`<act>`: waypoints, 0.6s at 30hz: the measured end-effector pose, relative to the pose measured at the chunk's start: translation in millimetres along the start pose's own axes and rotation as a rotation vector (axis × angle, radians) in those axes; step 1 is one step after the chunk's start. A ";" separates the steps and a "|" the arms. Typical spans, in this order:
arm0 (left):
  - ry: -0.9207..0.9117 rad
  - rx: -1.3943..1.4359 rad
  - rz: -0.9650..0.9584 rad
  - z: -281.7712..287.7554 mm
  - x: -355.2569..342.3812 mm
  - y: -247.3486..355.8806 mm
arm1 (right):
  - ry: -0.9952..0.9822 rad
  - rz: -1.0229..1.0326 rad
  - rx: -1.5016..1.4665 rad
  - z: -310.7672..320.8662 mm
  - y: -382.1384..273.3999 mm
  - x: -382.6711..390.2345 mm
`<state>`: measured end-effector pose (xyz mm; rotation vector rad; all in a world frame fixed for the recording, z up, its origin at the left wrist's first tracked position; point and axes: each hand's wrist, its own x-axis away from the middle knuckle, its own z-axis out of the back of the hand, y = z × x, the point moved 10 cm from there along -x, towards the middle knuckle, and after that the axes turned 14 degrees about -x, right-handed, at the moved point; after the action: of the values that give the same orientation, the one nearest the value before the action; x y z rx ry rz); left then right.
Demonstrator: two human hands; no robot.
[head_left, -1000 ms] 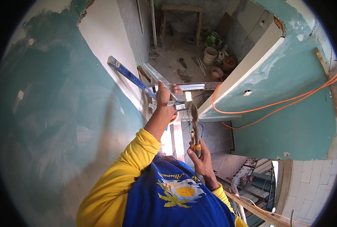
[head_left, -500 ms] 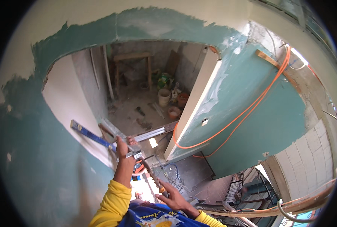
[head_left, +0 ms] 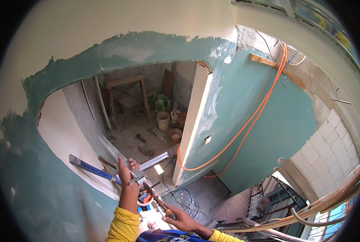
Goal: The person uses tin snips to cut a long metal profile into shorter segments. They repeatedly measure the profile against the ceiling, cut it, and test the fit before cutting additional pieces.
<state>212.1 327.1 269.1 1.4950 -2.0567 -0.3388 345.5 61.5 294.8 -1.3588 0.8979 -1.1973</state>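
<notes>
Metal channel (head_left: 110, 148): Held left of centre and low in the view, before a doorway (head_left: 193, 117). Set on a diagonal along its long axis, upper left to lower right; pointing its far end into the doorway and its near end back toward the snips.

Metal snips (head_left: 155, 196): Angled up and to the left, blades foremost, with orange-yellow on the handles. Very near the channel's near end at the tip; impossible to tell whether touching, or how far apart at the blades.

Left hand (head_left: 125, 173): Curled round the channel close to its near end, closed down to the width of the metal, with fingertips showing on the far side.

Right hand (head_left: 184, 221): Wrapped about the handles of the snips, thumb stretched to the left along the grip; partly hidden at the curled fingers.

Spirit level (head_left: 92, 168): Blue, sloping down to the right, just beside the left hand.

Threshold: Crossed by pale strips (head_left: 155, 160), to the right of the left hand.

Room beyond: Furnished with a whitish bucket (head_left: 163, 120) and, farther back, a wooden trestle (head_left: 127, 81).

Teal wall (head_left: 277, 121): Hung with orange cable (head_left: 280, 66) in long loops, well apart from both hands.
</notes>
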 end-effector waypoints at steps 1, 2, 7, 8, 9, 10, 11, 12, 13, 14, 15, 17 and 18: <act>-0.013 0.015 0.001 -3.5 -0.8 2.9 | 0.002 0.015 -0.004 -0.3 -2.2 -1.4; -0.008 0.029 0.003 -1.0 3.5 5.5 | -0.005 0.017 -0.017 -5.1 0.0 -0.5; -0.054 -0.039 -0.025 -27.0 6.6 -0.4 | 0.074 0.114 -0.116 2.2 1.5 -1.4; -0.096 -0.084 -0.035 -29.8 11.1 3.0 | 0.059 0.032 -0.189 -1.6 0.3 -1.5; -0.029 -0.044 -0.074 -20.0 4.2 5.0 | 0.060 0.016 -0.144 -3.1 -1.1 -1.1; -0.012 -0.027 -0.060 -22.8 7.0 1.3 | 0.085 0.010 -0.184 -2.8 3.9 0.9; -0.014 -0.031 -0.085 -21.7 9.5 5.6 | 0.072 -0.027 -0.213 -7.2 1.0 1.2; -0.022 -0.030 -0.091 -27.8 15.8 7.5 | 0.074 -0.063 -0.237 -8.6 -2.5 3.0; -0.010 -0.047 -0.101 -34.1 21.2 9.5 | 0.071 -0.070 -0.231 -8.4 -0.3 2.2; 0.002 -0.065 -0.109 -36.9 26.1 11.7 | 0.071 -0.079 -0.227 -8.7 2.8 2.1; 0.000 -0.069 -0.119 -36.8 27.1 13.6 | 0.073 -0.084 -0.218 -7.5 4.6 1.9; -0.007 -0.078 -0.136 -34.9 30.5 17.3 | 0.053 -0.072 -0.193 -10.2 4.2 0.7; 0.008 -0.081 -0.159 -39.0 34.2 19.7 | 0.050 -0.063 -0.175 -8.5 2.8 -0.8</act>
<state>211.8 306.8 320.8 1.6115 -1.8987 -0.4713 337.3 59.9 291.3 -1.5125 1.0214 -1.2279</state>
